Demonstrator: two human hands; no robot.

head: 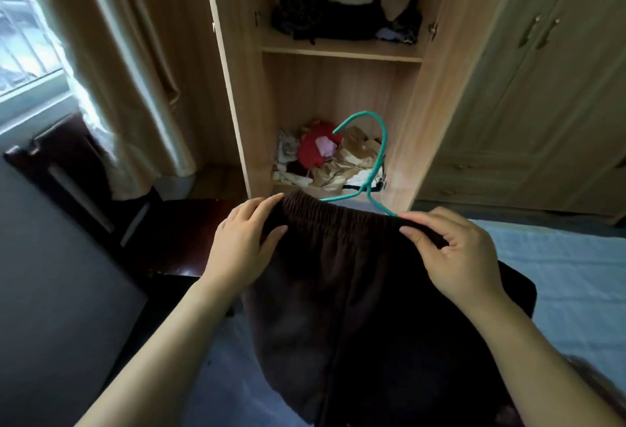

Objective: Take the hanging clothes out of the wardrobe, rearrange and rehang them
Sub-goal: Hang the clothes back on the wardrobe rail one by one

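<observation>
A dark brown garment (345, 291) with an elastic waistband hangs in front of me over the bed. My left hand (244, 243) grips the waistband's left end, fingers curled over its top edge. My right hand (454, 250) pinches the right end of the waistband. A green wire hanger (372, 169) sticks up behind the waistband, its hook pointing toward the open wardrobe (338, 88). The hanger's lower part is hidden behind the garment.
The wardrobe's shelf (342, 50) holds a heap of dark clothes (345, 20); its floor holds a pile of red and beige clothes (328, 155). A dark wooden chair (101, 189) stands left by the curtain (142, 88). The bed (569, 274) lies to the right.
</observation>
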